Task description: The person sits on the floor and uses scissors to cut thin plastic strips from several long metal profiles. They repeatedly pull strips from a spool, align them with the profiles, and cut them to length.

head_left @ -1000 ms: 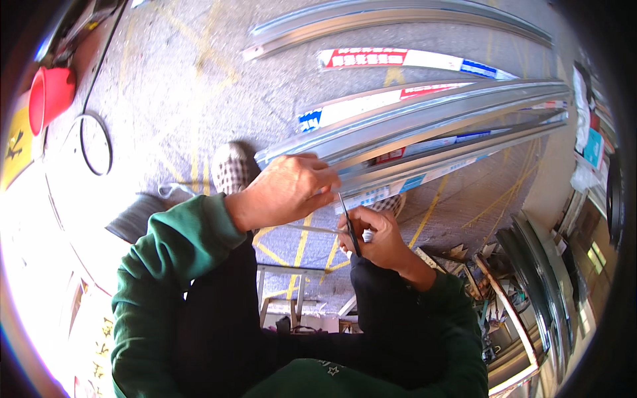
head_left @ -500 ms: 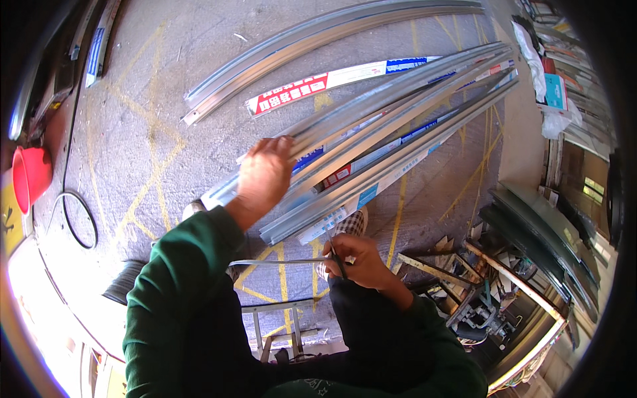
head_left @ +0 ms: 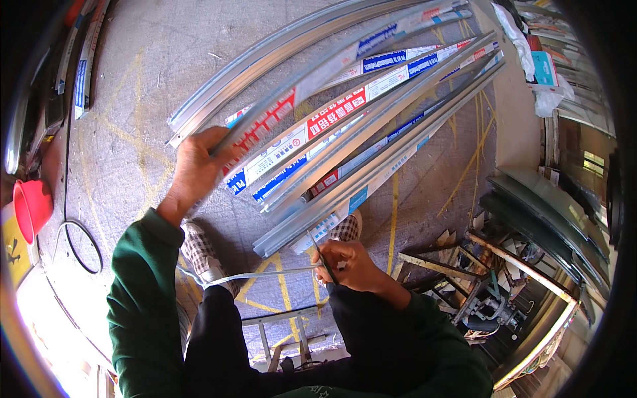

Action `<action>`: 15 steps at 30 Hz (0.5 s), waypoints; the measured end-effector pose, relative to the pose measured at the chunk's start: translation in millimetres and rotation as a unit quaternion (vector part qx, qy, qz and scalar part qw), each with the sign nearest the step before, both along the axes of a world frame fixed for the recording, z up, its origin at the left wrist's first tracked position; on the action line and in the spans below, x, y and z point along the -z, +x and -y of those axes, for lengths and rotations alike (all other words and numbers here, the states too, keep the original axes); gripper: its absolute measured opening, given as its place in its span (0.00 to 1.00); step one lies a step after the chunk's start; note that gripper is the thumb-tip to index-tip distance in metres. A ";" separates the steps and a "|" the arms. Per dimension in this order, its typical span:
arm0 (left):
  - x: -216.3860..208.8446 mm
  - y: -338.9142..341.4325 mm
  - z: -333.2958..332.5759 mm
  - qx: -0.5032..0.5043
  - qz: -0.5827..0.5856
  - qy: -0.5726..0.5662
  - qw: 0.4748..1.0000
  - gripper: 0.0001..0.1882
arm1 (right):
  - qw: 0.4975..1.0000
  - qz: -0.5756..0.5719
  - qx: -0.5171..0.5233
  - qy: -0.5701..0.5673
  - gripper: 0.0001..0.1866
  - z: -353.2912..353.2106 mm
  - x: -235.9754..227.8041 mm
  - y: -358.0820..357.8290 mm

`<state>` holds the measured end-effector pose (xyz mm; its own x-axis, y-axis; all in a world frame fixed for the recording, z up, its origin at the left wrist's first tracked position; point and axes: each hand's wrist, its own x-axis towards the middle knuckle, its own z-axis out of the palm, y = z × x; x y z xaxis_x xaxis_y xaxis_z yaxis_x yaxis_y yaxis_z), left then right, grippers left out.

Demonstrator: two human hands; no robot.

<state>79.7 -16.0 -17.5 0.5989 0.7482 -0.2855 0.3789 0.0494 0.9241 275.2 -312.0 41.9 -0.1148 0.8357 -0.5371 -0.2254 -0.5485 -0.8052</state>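
Nearest the camera, two green sleeves come in from the lower edge above dark trousers, with a small metal stool frame [head_left: 282, 331] showing between the legs. The right hand [head_left: 348, 265] sits low and close to the body, its grip clenched around a thin dark blade-like tool [head_left: 322, 255] that points up toward the near end of the metal stack. A thin pale strip [head_left: 249, 275] runs from that hand leftward across the lap toward a checked shoe [head_left: 199, 255]; a second checked shoe [head_left: 345, 229] peeks out just under the stack's end.

Further out, the left hand [head_left: 199, 166] reaches forward, its grip closed on the end of one long metal channel [head_left: 318, 73], lifting that end clear of the others. The rest of the metal channels [head_left: 371, 152] lie in a bundle on the concrete floor [head_left: 133, 119], running diagonally away to the upper right, several wrapped in red, blue and white printed film.

Off to the left, a black cable loop [head_left: 79, 249] lies on the floor and a red bucket [head_left: 30, 205] stands near the edge. At the far right, scrap metal frames [head_left: 491, 292] are heaped beside dark curved panels [head_left: 544, 219].
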 end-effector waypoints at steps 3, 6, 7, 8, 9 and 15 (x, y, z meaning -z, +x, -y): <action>4.6 -5.8 -28.9 0.010 -0.058 0.161 0.985 0.16 | 1.000 -0.028 0.002 0.009 0.10 -0.3 0.9 -1.0; 13.7 -5.6 -51.3 -0.002 -0.059 0.091 0.994 0.17 | 0.999 -0.035 -0.008 -0.003 0.11 0.0 1.8 0.2; 16.2 -6.6 -57.7 0.002 -0.043 0.107 0.993 0.17 | 0.999 -0.035 -0.009 -0.009 0.11 -0.3 2.7 0.6; 18.7 -7.8 -62.2 0.006 -0.047 0.113 0.992 0.17 | 0.999 -0.035 -0.010 -0.007 0.11 0.2 3.2 0.7; 21.7 -8.4 -66.3 0.006 -0.070 0.112 0.991 0.17 | 0.999 -0.036 -0.011 -0.006 0.11 0.4 4.2 1.5; 41.1 -19.6 -93.9 0.027 -0.034 0.062 0.997 0.15 | 0.998 -0.057 -0.004 -0.009 0.10 1.8 8.6 1.9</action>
<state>60.1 77.9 -58.7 0.6225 0.7468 -0.2340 0.4393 -0.0860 0.8942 277.1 -313.7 33.3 -0.1832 0.8247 -0.5351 -0.3110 -0.5650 -0.7642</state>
